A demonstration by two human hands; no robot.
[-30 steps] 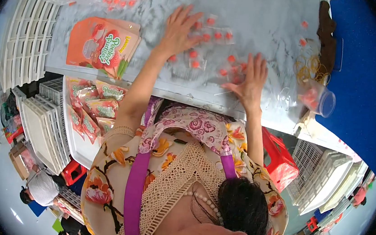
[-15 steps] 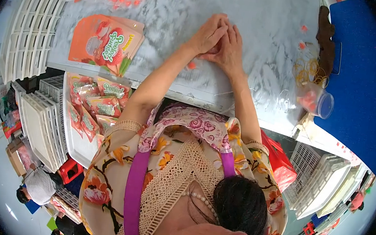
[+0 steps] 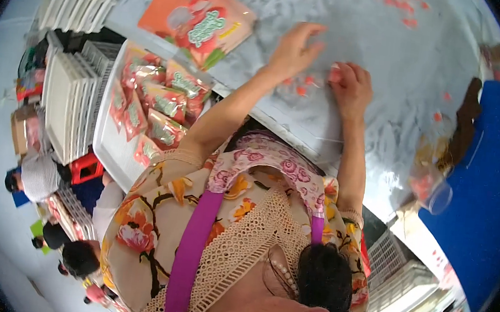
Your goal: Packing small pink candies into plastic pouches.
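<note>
My left hand (image 3: pixel 296 51) is over the grey tabletop (image 3: pixel 386 52), thumb and fingers apart and slightly blurred, with nothing seen in it. To its right, my right hand (image 3: pixel 354 91) has its fingers curled and pinches a small red candy-like piece (image 3: pixel 335 73) at its fingertips. Between the hands, close to the table's near edge, lie several loose small red pieces (image 3: pixel 302 90). A short stack of flat orange-and-red printed pouches (image 3: pixel 237 21) rests left of my left hand. More small red pieces (image 3: pixel 404 2) are scattered at the far side.
A white tray (image 3: pixel 114 146) of filled pouches stands left, below the tabletop, with stacked white trays (image 3: pixel 66 99) beyond it. At right are rubber bands (image 3: pixel 435 144), a tipped clear plastic cup (image 3: pixel 440 198) with red pieces and a blue surface (image 3: pixel 491 155). Other people are at lower left.
My hands, pressed together before, have parted, and several red pieces now show on the table between them. The whole view has turned, moving the pouches and tray rightward in the picture.
</note>
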